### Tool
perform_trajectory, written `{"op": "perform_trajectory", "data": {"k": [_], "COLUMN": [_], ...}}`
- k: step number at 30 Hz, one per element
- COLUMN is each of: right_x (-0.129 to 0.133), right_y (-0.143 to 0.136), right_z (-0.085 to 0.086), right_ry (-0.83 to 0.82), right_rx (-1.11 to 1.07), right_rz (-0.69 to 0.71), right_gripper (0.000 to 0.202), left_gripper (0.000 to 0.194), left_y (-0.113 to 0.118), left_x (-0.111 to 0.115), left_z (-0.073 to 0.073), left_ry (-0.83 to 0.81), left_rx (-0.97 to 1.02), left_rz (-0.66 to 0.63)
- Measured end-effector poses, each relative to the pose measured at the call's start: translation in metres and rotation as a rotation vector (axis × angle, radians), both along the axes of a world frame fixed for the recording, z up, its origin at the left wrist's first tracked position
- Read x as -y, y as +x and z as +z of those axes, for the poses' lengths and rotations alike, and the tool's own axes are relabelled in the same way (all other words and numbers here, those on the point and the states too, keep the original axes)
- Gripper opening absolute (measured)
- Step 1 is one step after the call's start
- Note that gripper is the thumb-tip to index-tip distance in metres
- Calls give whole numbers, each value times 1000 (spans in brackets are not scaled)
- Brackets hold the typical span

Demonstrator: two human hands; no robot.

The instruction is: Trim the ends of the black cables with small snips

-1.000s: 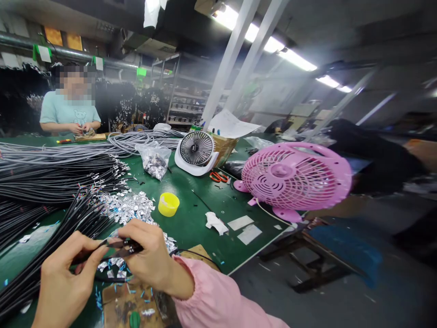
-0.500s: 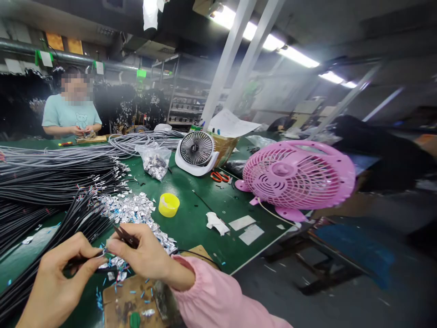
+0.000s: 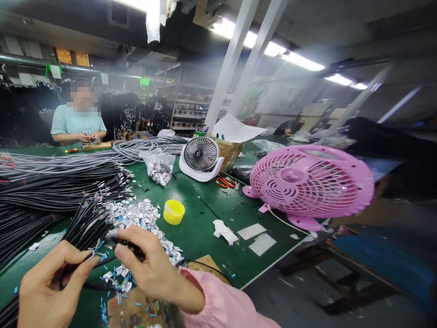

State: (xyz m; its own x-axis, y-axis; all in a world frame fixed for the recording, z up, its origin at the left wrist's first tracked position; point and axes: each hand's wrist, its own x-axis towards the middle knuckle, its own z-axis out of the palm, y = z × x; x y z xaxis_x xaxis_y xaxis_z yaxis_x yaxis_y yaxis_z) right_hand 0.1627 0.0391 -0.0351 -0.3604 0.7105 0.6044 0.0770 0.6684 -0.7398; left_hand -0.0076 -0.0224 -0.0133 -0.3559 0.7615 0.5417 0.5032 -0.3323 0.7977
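Note:
My left hand (image 3: 51, 287) pinches a black cable near its stripped end, where thin blue, yellow and white wires (image 3: 99, 246) fan out past the fingertips. Just right of the wires is my right hand (image 3: 155, 269), thumb and forefinger slightly apart. A dark tool (image 3: 135, 249) lies within its curled fingers; most of it is hidden, so its exact kind is unclear. Below the hands, a worn wooden block (image 3: 128, 307) is strewn with blue wire scraps. Foil scraps (image 3: 136, 212) are heaped behind the right hand, beside bundled black cables (image 3: 41, 191).
A yellow tape ring (image 3: 174, 212), a bag of small parts (image 3: 160, 168), a white fan (image 3: 200, 157) and orange-handled scissors (image 3: 226, 182) are on the green table (image 3: 205, 232). A pink fan (image 3: 307, 182) stands at its right edge. A co-worker (image 3: 79, 123) sits across.
My right hand has moved off the cable end, and the tool's pointed blades no longer show above its fingers. The coloured wires now stand spread out. The view has shifted slightly.

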Motion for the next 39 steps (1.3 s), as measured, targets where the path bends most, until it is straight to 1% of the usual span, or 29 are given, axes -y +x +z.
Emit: {"op": "perform_trajectory", "data": {"k": [4,7,12,17,20,22,24,27,30,33,35,37,39], "right_x": [1,1,2,1,2,3,4,7,10,12,13,12,11], "right_y": [-1,-2,-3,-4,-4,-4,-3,-2,-3,-4,-5,-5,-5], "right_z": [-1,-1,0,3,6,6,6,7,15,25,29,30,28], "right_ry": [-45,-48,-62,-9,23,52,72,96,133,177,220,241,208], "right_rx": [34,14,-19,-41,-32,-15,2,45,80,124,161,190,186], "right_rz": [62,69,74,63,20,-29,-69,-108,-128,-158,-180,-183,-172], "right_gripper": [27,29,27,26,27,27,24,25,31,39,42,42,39], "left_gripper": [18,19,17,16,9,6,12,12,9,13,18,26,33], "left_y": [-6,-7,-3,3,5,5,4,1,0,0,0,0,1], "left_x": [-4,-5,-3,-1,-1,0,0,0,-2,-5,-6,-7,-7], "left_z": [-3,-4,-3,-6,-9,-12,-14,-15,-14,-10,-5,1,7], "left_ry": [128,180,195,237,263,238,188,158,170,150,87,-20,-124], "left_rx": [-139,-211,-250,-285,-335,-325,-291,-285,-293,-262,-258,-248,-172], "left_rz": [-57,-75,-42,8,51,82,106,95,36,-21,-50,-108,-165]}}
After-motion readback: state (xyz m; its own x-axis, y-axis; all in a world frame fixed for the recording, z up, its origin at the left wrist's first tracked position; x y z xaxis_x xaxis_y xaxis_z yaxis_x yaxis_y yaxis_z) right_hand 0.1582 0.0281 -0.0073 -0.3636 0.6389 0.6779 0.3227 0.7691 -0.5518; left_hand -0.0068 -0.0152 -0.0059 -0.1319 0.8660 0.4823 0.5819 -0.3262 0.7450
